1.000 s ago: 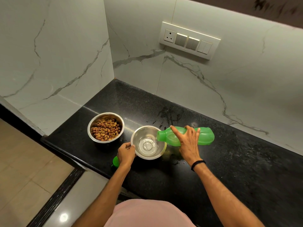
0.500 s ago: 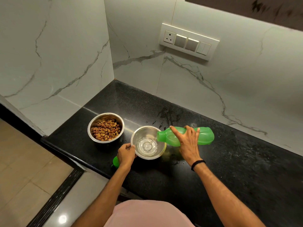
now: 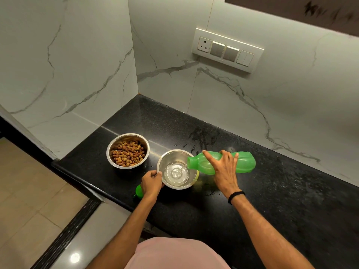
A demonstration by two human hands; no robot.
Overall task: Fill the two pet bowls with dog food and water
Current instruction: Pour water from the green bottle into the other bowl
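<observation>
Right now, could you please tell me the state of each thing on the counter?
Food bowl: upright, holding kibble.
Water bowl: upright, partly filled.
Bottle: uncapped, tipped sideways, pouring into the water bowl.
Cap: off, lying at the counter edge.
Left hand: grips the water bowl's rim.
Right hand: holds the bottle.

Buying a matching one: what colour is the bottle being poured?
Green: the bottle shows best in the head view.

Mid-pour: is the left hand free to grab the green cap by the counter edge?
Likely yes, once it lets go: the left hand grips the water bowl by its rim, and the green cap lies just beside its wrist, with nothing between them.
</observation>
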